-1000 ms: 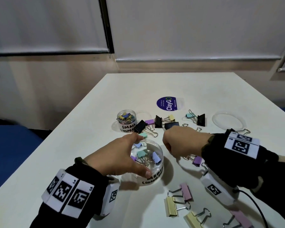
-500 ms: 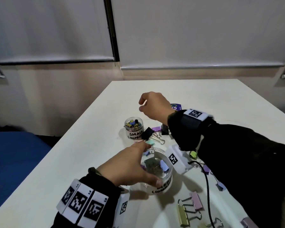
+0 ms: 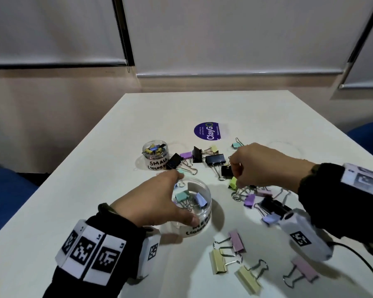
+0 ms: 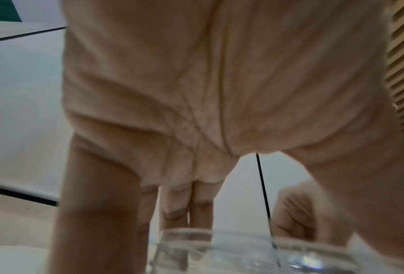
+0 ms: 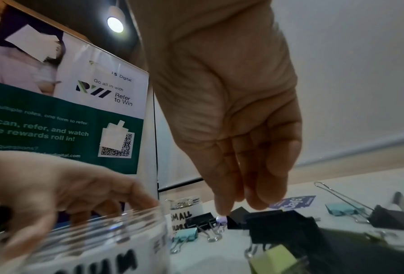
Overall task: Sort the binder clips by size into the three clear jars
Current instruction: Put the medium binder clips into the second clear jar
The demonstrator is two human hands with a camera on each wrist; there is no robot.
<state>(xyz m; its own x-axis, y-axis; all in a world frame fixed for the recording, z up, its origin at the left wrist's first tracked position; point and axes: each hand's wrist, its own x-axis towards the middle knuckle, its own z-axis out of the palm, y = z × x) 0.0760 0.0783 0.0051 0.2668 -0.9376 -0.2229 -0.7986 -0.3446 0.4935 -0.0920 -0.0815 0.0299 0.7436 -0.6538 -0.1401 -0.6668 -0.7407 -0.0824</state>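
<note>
My left hand (image 3: 182, 197) grips the clear medium jar (image 3: 200, 220) by its rim, thumb on the near side and fingers on the far side. Teal and blue clips lie inside it. The rim shows in the left wrist view (image 4: 219, 246). My right hand (image 3: 233, 168) hangs right of the jar with its fingertips (image 5: 222, 209) bunched and pointing down just above a black clip (image 3: 226, 171). Nothing shows between them. A green clip (image 3: 233, 183) lies beside it. The small jar (image 3: 155, 155) stands behind, holding small clips.
More black clips (image 3: 215, 159) and pastel ones lie behind and right of the medium jar. Large purple (image 3: 237, 241) and yellow clips (image 3: 218, 261) lie near the front edge. A purple ClayGo lid (image 3: 209, 131) and a clear lid (image 3: 284, 147) lie further back. A black cable (image 3: 364, 265) trails at right.
Half a second ago my right hand was raised over the far middle of the table; it has come back down to the black clips. My left hand has stayed on the medium jar.
</note>
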